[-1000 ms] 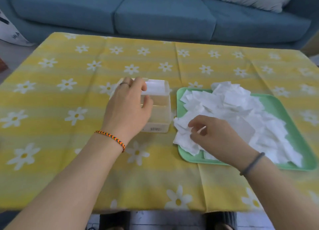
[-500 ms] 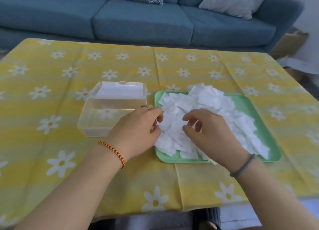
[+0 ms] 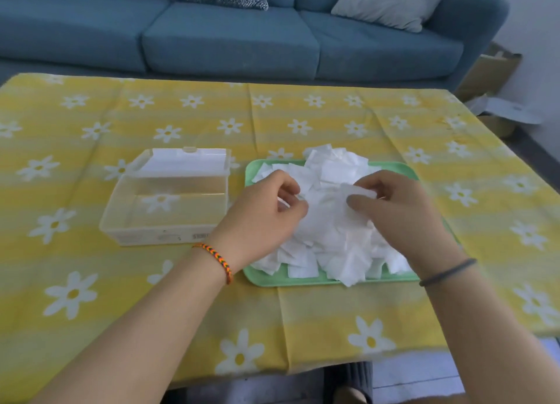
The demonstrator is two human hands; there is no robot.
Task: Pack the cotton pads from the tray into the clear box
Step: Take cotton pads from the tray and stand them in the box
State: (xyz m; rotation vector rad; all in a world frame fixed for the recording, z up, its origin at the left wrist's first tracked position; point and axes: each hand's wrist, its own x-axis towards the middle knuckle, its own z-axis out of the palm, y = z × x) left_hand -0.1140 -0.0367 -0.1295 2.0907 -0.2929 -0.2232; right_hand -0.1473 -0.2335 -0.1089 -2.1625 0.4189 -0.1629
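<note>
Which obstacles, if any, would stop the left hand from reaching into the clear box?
Probably none: the clear box lies open beside the left hand, its lid tipped back, with only bare tablecloth between them.

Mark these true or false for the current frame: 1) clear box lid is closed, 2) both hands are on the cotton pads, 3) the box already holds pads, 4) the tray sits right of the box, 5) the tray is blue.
1) False: the clear box has its lid flipped open behind it.
2) True: the left hand and the right hand both pinch at the cotton pads.
3) False: the box looks empty; the tablecloth shows through it.
4) True: the tray sits right of the box.
5) False: it is green.
</note>
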